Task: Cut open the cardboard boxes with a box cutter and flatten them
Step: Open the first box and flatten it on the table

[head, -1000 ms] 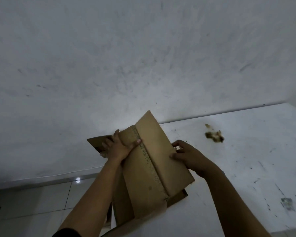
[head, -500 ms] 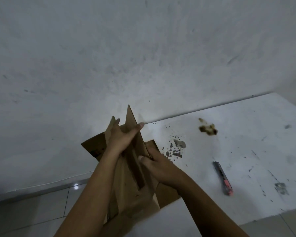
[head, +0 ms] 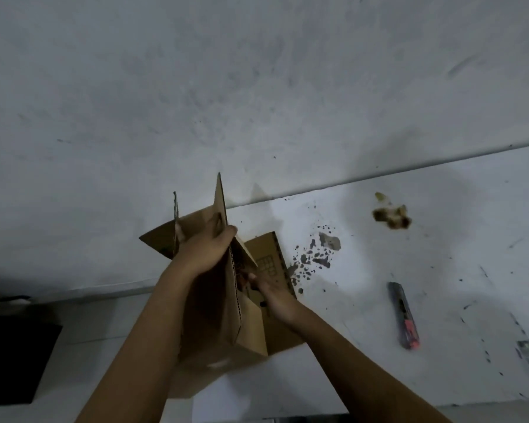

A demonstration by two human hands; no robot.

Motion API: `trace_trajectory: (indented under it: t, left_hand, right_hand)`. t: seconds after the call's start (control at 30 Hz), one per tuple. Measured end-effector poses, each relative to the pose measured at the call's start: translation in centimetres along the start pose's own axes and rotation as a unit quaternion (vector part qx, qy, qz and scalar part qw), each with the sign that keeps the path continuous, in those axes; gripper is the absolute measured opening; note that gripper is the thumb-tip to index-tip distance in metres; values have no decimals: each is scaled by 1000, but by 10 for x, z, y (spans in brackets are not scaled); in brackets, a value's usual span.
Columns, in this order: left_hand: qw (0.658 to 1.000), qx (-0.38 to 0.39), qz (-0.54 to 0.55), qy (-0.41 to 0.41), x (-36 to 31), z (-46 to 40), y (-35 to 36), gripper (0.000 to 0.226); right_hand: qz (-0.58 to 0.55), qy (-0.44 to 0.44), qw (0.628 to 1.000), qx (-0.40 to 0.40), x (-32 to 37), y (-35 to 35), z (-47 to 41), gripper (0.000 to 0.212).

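Cardboard box [head: 226, 319], brown corrugated, stood on end at near-left corner of white table [head: 440, 239], partly overhanging table's left edge. Flaps splayed: one tall flap pointing up past box top, a second narrow one left of it, a third spread low toward the wall.

Left hand [head: 206, 248] wrapped over upper edge of box where tall flap meets the wall panel; grip holding cardboard, fingers curled over the rim, thumb side toward the wall. Probably placed there to steady the box upright and pull one panel leftward.

Right hand [head: 268, 293] reaching into the open mouth of box from the right, fingers down among inner flaps. Dim and partly hidden by the panel edge, so cannot tell whether that grip pinches a flap or merely pushes against it. Likely purpose: spreading the walls apart so the box collapses.

Box cutter [head: 404, 315] lying loose on table, well right of box, dark body with red-pink near end. Neither hand on it. Suggests cutting on this box judged done, flattening in hand.

Right of box: dark scattered specks and a grey patch on the tabletop; farther right and toward the wall, a brownish crumpled scrap [head: 391, 216]. Dark flat object [head: 16, 358] on tiled floor, well left of box.

Box not yet flat; panels standing at angles.
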State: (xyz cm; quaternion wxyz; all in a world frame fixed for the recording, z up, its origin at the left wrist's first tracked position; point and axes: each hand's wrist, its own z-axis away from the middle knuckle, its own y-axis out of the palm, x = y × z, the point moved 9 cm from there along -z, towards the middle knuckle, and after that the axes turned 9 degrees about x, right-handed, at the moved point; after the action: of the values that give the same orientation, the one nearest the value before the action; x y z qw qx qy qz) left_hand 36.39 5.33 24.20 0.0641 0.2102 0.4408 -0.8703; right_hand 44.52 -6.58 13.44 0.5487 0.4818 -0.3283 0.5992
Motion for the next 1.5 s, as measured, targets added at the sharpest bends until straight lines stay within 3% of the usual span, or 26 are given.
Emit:
trace_trajectory:
  t: [0.13, 0.3, 0.4, 0.5, 0.57, 0.63, 0.7, 0.77, 0.9, 0.97, 1.17, 1.27, 1.4, 1.5]
  left_hand:
    - [1000, -4, -5, 1, -10, 14, 12, 64]
    - [989, -115, -31, 89, -32, 36, -5, 71]
    - [980, -151, -118, 61, -20, 34, -17, 48]
    - [989, -120, -69, 45, -7, 33, -16, 31]
    - [996, -74, 7, 45, -6, 36, -9, 34]
    - [997, -7, 49, 51, -11, 40, 5, 57]
    - [994, 15, 85, 60, -10, 42, 12, 78]
    - [988, 20, 139, 67, -9, 44, 16, 83]
    - [974, 11, 209, 89, -1, 44, 19, 78]
    - [966, 5, 238, 99, 4, 45, 18, 78]
    - [956, -4, 267, 124, 14, 45, 12, 80]
    - [951, -13, 281, 127, 15, 48, 11, 79]
    - [944, -10, 300, 136, 16, 49, 10, 78]
    - [947, 16, 288, 144, 12, 48, 11, 86]
  right_hand:
    - [75, 26, 994, 79, -24, 10, -13, 65]
    - [103, -4, 991, 88, -23, 4, -17, 50]
    - [101, 5, 992, 74, -31, -14, -13, 42]
    - [81, 10, 995, 54, -39, -30, 3, 31]
    - [67, -4, 996, 50, -42, -35, 17, 27]
    - [45, 10, 998, 45, -53, -41, 29, 29]
    - [27, 50, 997, 55, -70, -44, 38, 55]
    - [50, 82, 989, 108, -85, -37, 44, 69]
    - [122, 142, 939, 288, -97, 2, 57, 45]
    - [155, 146, 917, 337, -94, 16, 52, 39]
    - [159, 40, 961, 221, -18, 21, -28, 41]
    - [96, 23, 982, 158, 23, 17, -65, 46]
    - [-9, 39, 999, 15, 23, -18, -110, 77]
    - [-55, 6, 998, -9, 37, -28, -125, 84]
